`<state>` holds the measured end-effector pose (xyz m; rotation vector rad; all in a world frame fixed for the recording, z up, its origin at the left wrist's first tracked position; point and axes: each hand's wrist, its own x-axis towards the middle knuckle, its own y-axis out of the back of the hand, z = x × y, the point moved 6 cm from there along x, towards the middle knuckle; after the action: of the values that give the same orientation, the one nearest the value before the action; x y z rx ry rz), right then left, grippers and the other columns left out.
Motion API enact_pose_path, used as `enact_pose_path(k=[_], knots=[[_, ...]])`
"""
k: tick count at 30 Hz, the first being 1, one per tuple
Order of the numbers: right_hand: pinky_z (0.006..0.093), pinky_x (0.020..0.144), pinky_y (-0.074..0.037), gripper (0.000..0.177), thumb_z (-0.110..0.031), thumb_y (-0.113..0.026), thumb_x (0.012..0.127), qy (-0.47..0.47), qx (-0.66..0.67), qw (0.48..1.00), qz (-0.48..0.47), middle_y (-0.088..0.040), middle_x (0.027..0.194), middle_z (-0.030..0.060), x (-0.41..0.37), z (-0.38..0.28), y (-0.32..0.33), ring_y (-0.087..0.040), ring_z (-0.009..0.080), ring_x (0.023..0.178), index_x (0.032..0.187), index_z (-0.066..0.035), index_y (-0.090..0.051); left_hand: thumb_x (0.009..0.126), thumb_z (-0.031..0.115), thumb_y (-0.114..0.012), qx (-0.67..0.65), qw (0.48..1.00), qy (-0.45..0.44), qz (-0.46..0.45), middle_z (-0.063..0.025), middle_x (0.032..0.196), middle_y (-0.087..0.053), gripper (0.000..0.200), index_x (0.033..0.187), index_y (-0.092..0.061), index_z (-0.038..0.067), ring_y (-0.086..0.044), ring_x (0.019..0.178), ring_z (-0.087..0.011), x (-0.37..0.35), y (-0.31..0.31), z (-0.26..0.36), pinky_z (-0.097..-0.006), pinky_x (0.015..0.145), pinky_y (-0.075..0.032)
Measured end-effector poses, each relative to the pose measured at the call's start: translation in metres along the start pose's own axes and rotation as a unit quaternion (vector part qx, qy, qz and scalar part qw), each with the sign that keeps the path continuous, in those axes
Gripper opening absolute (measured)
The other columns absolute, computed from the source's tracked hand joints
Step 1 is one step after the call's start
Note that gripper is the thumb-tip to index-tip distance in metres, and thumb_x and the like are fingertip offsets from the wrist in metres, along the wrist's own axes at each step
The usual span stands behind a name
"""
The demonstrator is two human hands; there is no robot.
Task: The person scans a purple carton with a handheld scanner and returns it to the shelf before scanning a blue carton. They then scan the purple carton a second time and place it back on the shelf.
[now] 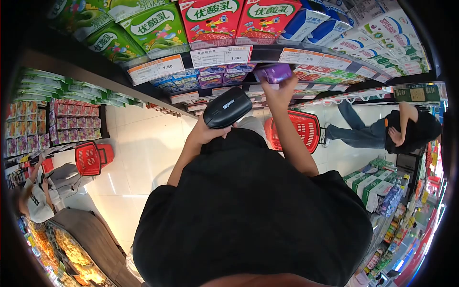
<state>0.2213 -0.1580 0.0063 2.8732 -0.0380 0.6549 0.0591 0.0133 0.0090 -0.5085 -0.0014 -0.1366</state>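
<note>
My left hand (pixel 206 134) is wrapped round a smooth black oval device (pixel 228 107) with a small white logo; I cannot make out its exact kind. Between the fingers and thumb of my right hand (pixel 281 93) is a purple drink carton (pixel 274 73), held at the front of a lower shelf. Just left of it on that shelf stand more purple cartons (pixel 212 79) and blue cartons (pixel 185 82). The shelf above carries red cartons (pixel 210 24) and green cartons (pixel 155 29), with price tags (pixel 222 56) along its edge.
A red shopping basket (pixel 306 131) is beside my right forearm. To the right a person in black (pixel 406 126) stands in the aisle. At far left another person (pixel 48 191) is near a second red basket (pixel 88 159) and a display of loose snacks (pixel 71 246).
</note>
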Motion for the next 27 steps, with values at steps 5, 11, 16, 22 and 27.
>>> enact_pose_path(k=[5,11,16,22,27], knots=[[0.041,0.092,-0.046,0.055,-0.016,-0.07,0.079,-0.148,0.183,0.96,0.152,-0.053,0.114,0.0159,-0.038,-0.042,0.043,-0.054,0.0264,0.108,0.123,-0.004,-0.039,0.076,-0.003,-0.068,0.025,0.999,0.042,0.003,-0.011,0.089,-0.066,0.05,0.122,-0.049,-0.002,-0.059,0.063,-0.0112,0.002,0.004,-0.011,-0.0244,0.053,-0.048],[0.0452,0.082,-0.049,0.049,-0.048,-0.046,0.09,-0.43,0.604,0.671,0.025,-0.059,0.108,0.0123,-0.04,-0.016,0.031,-0.055,0.0318,0.109,0.118,-0.008,-0.047,0.076,0.0,-0.066,0.052,0.994,0.081,-0.048,-0.0129,0.088,-0.063,0.059,0.129,-0.041,-0.002,-0.059,0.063,-0.014,0.011,-0.007,-0.022,-0.0266,0.056,-0.049],[0.0348,0.076,-0.052,0.044,-0.015,-0.062,0.086,-0.289,0.319,0.902,0.036,-0.055,0.103,0.01,-0.039,-0.014,0.046,-0.058,0.0223,0.099,0.123,-0.008,-0.038,0.073,0.0,-0.072,0.103,0.979,0.168,-0.049,-0.0098,0.087,-0.062,0.062,0.127,-0.042,-0.001,-0.06,0.065,-0.0136,0.006,-0.016,-0.024,-0.0263,0.056,-0.049],[0.0303,0.08,-0.049,0.055,-0.003,-0.068,0.08,-0.252,0.241,0.935,0.06,-0.052,0.102,0.0068,-0.031,-0.041,0.046,-0.056,0.0149,0.093,0.124,-0.006,-0.035,0.07,0.001,-0.077,0.185,0.968,0.169,-0.008,-0.0085,0.091,-0.061,0.065,0.125,-0.043,-0.003,-0.06,0.065,-0.0126,0.001,-0.004,-0.039,-0.0264,0.054,-0.049],[0.0288,0.08,-0.048,0.055,-0.003,-0.069,0.078,-0.214,0.213,0.953,0.03,-0.053,0.102,0.0065,-0.027,-0.056,0.032,-0.056,0.0138,0.092,0.122,-0.005,-0.036,0.067,0.02,-0.083,0.222,0.967,0.122,0.028,-0.0144,0.098,-0.063,0.06,0.111,-0.053,-0.008,-0.061,0.09,-0.0178,-0.004,0.002,-0.028,-0.0306,0.079,-0.048]])
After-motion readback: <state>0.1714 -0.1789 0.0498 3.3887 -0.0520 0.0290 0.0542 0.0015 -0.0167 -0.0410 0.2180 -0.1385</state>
